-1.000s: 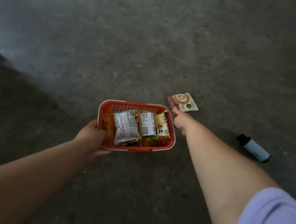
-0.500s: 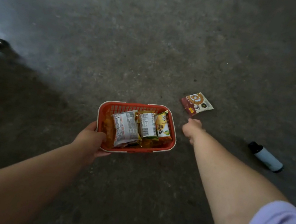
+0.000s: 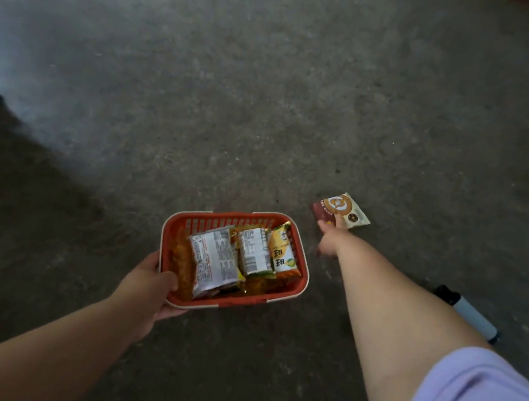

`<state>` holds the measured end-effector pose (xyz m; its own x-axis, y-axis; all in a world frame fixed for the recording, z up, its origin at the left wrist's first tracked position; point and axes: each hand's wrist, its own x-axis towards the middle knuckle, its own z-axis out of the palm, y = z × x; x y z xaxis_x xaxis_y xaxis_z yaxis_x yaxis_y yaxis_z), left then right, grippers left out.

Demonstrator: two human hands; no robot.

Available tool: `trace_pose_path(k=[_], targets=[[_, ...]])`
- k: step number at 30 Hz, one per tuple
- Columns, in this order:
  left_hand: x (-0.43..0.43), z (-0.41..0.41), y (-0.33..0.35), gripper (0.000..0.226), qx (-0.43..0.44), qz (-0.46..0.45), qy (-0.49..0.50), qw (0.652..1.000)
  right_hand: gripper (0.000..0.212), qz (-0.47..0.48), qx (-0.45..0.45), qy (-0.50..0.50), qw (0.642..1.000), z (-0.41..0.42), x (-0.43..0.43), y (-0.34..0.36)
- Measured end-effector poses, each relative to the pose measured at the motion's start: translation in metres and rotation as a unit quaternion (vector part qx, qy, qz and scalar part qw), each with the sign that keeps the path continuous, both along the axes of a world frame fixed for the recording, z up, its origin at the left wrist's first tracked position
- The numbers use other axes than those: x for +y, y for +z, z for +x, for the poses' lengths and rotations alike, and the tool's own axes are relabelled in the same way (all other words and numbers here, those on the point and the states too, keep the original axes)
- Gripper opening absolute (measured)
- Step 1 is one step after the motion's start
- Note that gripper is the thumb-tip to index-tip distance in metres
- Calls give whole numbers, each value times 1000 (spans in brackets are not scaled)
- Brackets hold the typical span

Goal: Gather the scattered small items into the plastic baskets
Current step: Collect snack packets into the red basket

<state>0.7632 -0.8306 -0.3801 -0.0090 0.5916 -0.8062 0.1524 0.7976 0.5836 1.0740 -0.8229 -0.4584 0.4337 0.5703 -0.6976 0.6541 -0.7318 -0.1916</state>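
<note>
Packets (image 3: 213, 263) in the basket (image 3: 211, 223), sachet (image 3: 344, 209) on the floor (image 3: 306, 103) right of it, cylinder (image 3: 473, 316) farther right.

Grey concrete floor (image 3: 275, 80), snack packet (image 3: 341, 209), small bottle (image 3: 470, 316)

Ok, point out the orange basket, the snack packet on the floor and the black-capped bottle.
orange basket (image 3: 214, 224): head view, far mesh wall.
snack packet (image 3: 341, 208): head view, printed front.
black-capped bottle (image 3: 474, 318): head view, pale body.
</note>
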Motion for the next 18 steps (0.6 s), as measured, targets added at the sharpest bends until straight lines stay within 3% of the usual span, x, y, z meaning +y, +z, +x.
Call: trace_pose_path(k=[4,8,10,13,15,17,18], targets=[[2,-1,-5,46,-6,7,-5,1000,76,49,1,-52,997,-12,-30,-16],[2,2,-8,47,-4,38,-28,999,58,126,80,-146,978,-21,-52,-23],[2,6,-9,47,4,50,-29,998,59,164,87,-109,977,-25,-68,-26],[2,9,-11,48,10,63,-33,997,51,191,-14,-2,981,-29,-98,-31],[2,9,-14,51,14,71,-34,997,40,240,-93,9,966,-30,-109,-30],[2,10,-16,52,17,70,-33,997,34,292,-132,-88,943,-32,-108,-22],[2,10,-17,51,20,69,-32,997,43,287,-144,-157,934,-33,-102,-17]])
